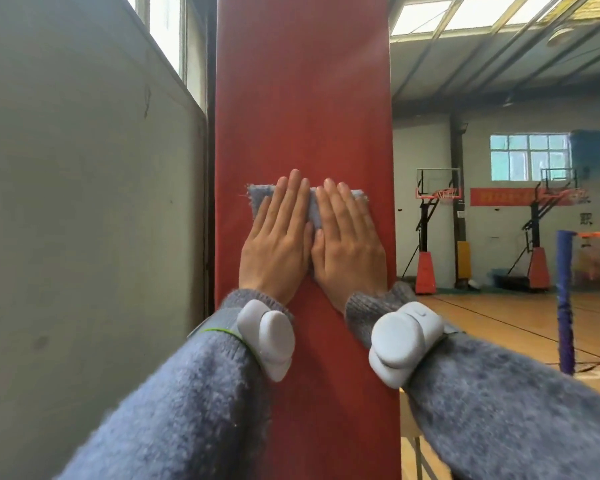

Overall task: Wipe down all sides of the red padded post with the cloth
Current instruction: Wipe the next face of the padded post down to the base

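At centre frame: red padded post (303, 98), front face. Blue cloth (258, 199) pinned flat beneath left hand (277, 242) and right hand (347, 244), fingers straight, side by side. Judged mid-wipe on this face; other sides unseen, presumably outstanding.

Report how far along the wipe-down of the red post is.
Done: nothing provable; the red padded post shows no streaks or wet marks to tell wiped from unwiped. In hand: the left hand and right hand, side by side, press the cloth flat against the face nearest the camera. Left: probably the other sides, none in view, including the one toward the grey wall.
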A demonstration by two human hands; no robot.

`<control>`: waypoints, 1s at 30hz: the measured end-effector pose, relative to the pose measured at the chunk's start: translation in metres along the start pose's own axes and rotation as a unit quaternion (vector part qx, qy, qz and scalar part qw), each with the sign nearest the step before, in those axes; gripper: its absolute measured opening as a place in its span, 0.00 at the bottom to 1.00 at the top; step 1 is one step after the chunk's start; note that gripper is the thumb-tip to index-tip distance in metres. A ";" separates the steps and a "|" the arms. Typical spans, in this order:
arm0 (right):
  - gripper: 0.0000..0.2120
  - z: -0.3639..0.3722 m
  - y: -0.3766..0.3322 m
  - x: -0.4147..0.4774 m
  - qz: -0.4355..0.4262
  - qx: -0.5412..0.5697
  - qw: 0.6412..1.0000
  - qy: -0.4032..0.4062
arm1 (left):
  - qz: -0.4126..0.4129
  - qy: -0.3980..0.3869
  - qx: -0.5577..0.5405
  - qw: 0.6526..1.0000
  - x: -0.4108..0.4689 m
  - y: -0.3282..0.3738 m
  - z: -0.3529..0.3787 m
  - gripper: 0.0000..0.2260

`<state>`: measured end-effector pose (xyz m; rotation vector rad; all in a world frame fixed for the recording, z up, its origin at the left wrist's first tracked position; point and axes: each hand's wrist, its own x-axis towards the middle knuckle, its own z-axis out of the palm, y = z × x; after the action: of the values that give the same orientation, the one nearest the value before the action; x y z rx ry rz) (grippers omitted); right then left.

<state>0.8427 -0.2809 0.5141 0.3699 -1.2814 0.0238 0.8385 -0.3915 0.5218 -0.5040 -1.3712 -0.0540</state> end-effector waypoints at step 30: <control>0.22 0.008 -0.038 -0.002 0.007 0.020 1.000 -0.017 | -0.013 0.018 -0.007 1.000 -0.020 -0.031 -0.014 0.21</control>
<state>0.8429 -0.3186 0.5040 0.3976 -1.3192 0.0549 0.8365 -0.4294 0.5111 -0.4962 -1.3433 -0.0934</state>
